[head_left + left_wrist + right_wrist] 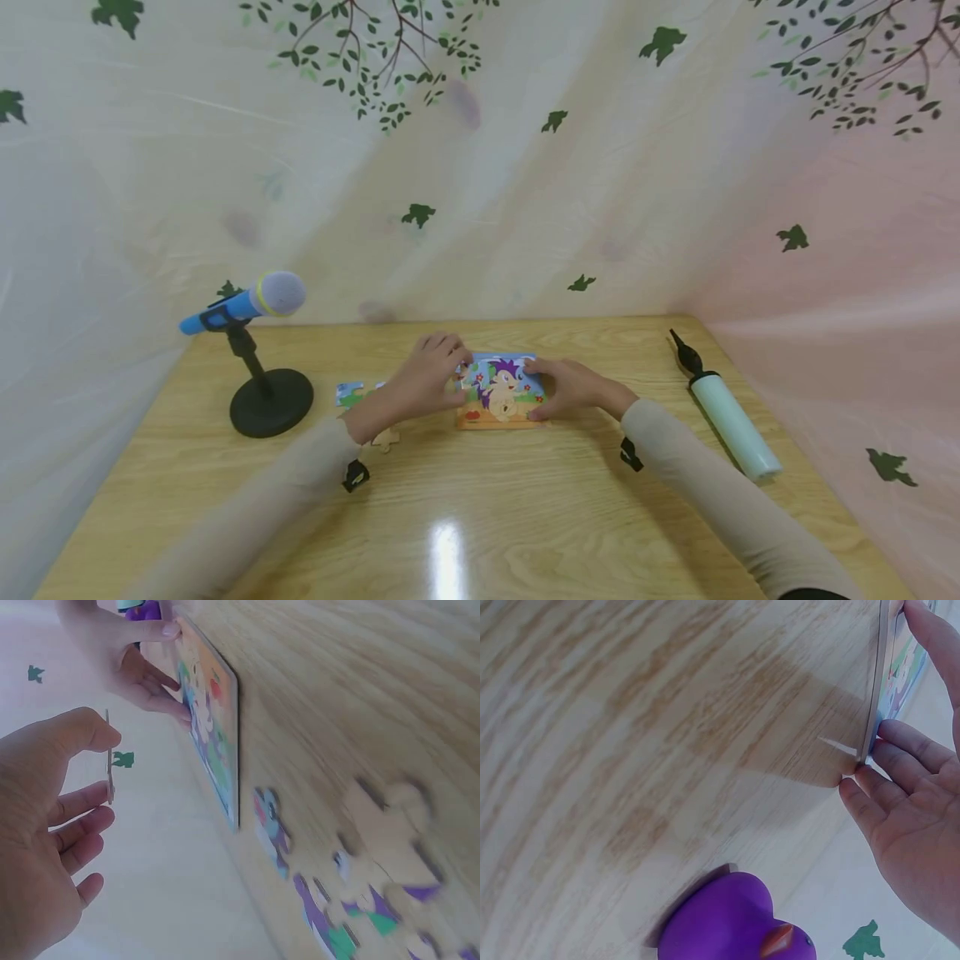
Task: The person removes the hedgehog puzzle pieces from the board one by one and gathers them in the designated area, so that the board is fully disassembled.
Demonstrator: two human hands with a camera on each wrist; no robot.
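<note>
Best to hold the puzzle board (pixel 498 398) steady on the worktop (pixel 525 517), gripping its right side with the right hand's (pixel 576 387) thumb and fingers. Pinching the thin piece (pixel 109 761) by its edges in the left hand (pixel 418 380); good to match the picture before pressing softly. Holding it near the board's left side; hard to tell if touching. With loose pieces (pixel 386 844) farther left.
</note>
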